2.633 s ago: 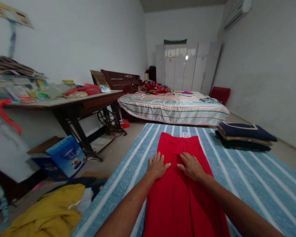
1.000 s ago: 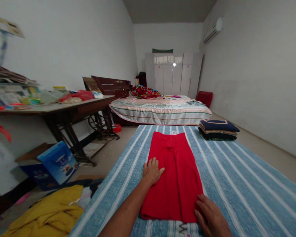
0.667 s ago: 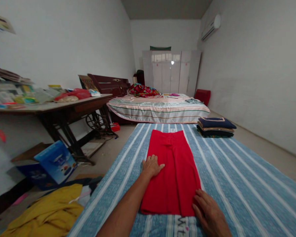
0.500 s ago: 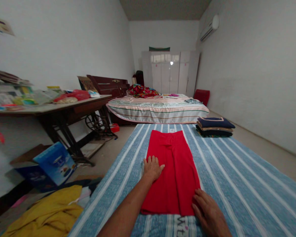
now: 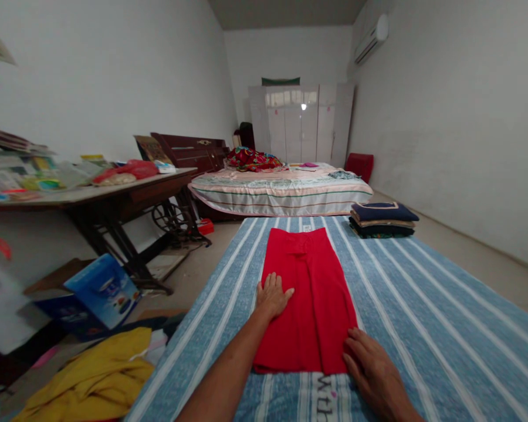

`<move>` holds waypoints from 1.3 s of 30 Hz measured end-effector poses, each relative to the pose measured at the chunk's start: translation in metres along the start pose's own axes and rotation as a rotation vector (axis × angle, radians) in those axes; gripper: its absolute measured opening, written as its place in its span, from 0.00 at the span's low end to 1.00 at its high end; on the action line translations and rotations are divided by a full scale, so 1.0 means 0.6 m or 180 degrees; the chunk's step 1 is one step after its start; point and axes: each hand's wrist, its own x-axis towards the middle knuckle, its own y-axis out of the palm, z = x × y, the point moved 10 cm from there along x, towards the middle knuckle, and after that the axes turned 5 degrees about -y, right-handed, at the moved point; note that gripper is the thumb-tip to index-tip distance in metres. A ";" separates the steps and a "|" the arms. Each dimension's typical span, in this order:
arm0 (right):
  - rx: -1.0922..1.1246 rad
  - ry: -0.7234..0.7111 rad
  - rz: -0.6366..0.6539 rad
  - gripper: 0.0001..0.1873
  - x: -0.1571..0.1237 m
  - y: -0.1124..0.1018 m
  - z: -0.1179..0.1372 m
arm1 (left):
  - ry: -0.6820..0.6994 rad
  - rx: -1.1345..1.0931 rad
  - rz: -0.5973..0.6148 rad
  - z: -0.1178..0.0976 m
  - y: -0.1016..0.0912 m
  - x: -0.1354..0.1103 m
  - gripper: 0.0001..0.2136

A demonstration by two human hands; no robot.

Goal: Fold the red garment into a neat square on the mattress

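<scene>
Red garment: laid flat on the blue striped sheet (image 5: 398,302), roughly centred, maybe folded trousers (image 5: 305,310) but that can't be told for sure; a lengthwise crease is left showing down the right half.
Left hand (image 5: 273,296): spread wide and rested palm-down on the garment's left side, nothing gripped.
Right hand (image 5: 372,360): loosely curled, fingertips set at the near right edge; whether any cloth is pinched can't be told.
Folded stack (image 5: 382,221): parked well apart, toward the far right, navy piece on top.
Crease risk: that ridge could get pressed in, imo, if it's not smoothed first.
Skew risk: the whole piece could be dragged crooked if the right edge is pulled while the left side is barely weighted.
Sheet risk: the sheet could get bunched up too if it's caught under the right fingers.
</scene>
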 end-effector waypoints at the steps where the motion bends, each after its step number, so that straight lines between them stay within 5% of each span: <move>1: 0.0008 0.0028 0.0019 0.14 0.000 0.000 -0.001 | 0.0000 0.0009 -0.0034 0.000 -0.002 -0.001 0.34; 14: 0.0031 0.0031 0.0087 0.16 -0.005 -0.006 0.002 | 0.0528 0.0089 -0.0199 -0.021 -0.006 -0.076 0.29; 24: -0.0184 -0.0795 0.0072 0.17 0.013 -0.019 0.066 | 0.0769 -0.0085 0.0070 -0.035 -0.011 -0.145 0.29; 39: -0.0094 -0.0905 0.0770 0.14 0.040 0.002 0.105 | 0.1611 -0.0010 0.0216 -0.039 -0.033 -0.283 0.21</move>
